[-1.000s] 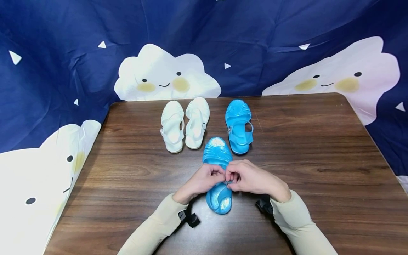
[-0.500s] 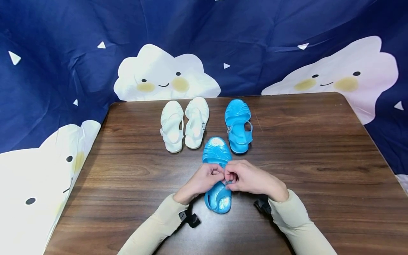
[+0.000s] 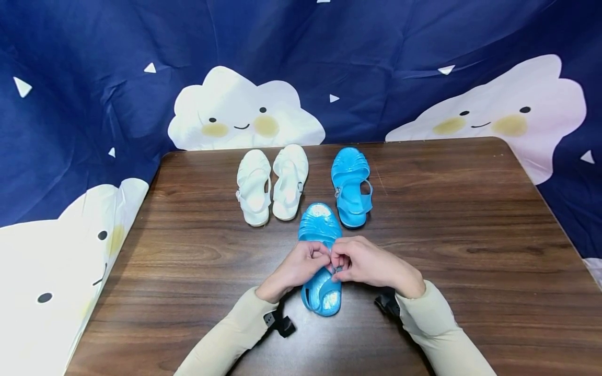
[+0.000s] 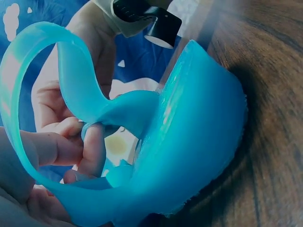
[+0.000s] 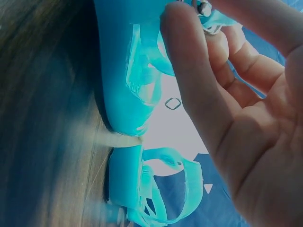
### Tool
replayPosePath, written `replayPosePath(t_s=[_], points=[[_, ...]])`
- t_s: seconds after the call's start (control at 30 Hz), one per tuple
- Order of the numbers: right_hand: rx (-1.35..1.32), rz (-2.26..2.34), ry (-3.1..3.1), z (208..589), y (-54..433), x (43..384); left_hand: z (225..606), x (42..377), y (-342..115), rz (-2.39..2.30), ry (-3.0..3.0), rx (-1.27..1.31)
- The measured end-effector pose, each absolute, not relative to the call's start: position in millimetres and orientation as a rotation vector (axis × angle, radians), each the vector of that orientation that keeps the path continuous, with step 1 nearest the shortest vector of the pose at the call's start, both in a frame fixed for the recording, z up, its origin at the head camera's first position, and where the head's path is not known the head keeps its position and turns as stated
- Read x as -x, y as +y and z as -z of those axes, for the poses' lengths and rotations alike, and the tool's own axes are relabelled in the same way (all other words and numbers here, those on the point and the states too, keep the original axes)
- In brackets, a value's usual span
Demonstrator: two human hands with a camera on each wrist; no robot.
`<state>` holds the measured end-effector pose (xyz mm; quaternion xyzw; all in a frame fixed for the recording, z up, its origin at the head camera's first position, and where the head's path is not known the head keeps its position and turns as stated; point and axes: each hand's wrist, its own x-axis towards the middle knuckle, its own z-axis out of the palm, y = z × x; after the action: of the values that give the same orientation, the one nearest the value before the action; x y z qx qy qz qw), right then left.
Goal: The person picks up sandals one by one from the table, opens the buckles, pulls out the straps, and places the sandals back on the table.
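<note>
A glossy blue jelly sandal point(image 3: 321, 222) lies at the middle of the table, toe pointing away from me, under both hands. My left hand point(image 3: 303, 265) pinches the sandal's ankle strap point(image 4: 78, 75) from the left side. On the right, my right hand point(image 3: 371, 262) pinches the small metal buckle point(image 5: 205, 8) at the strap's end, fingertips close to those of the left. Fingers partly hide the buckle. In the left wrist view the strap loops up above the heel point(image 4: 203, 123).
A matching blue sandal point(image 3: 350, 162) stands behind, to the right. Two white sandals point(image 3: 254, 193) stand side by side at the back left. All rest on a brown wooden table point(image 3: 470, 219), with a dark blue cloud-patterned cloth point(image 3: 367, 62) beyond it.
The sandal's heel end has shifted very slightly left, and its strap shows more on the left side. Both hands keep pinching at nearly the same spot.
</note>
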<state>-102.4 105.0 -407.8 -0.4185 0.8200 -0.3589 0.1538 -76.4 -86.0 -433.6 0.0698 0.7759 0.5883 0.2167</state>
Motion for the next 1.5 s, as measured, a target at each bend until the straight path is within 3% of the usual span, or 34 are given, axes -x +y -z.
replayPosePath(t_s=[1.17, 1.5], points=[[1.183, 1.02, 2.323, 403.6, 106.3, 101.9, 432.0, 76.7, -84.7, -1.678, 2.161, -0.067], [1.18, 1.036, 2.306, 404.2, 107.1, 102.3, 431.6, 78.3, -87.4, -1.656, 2.126, -0.151]])
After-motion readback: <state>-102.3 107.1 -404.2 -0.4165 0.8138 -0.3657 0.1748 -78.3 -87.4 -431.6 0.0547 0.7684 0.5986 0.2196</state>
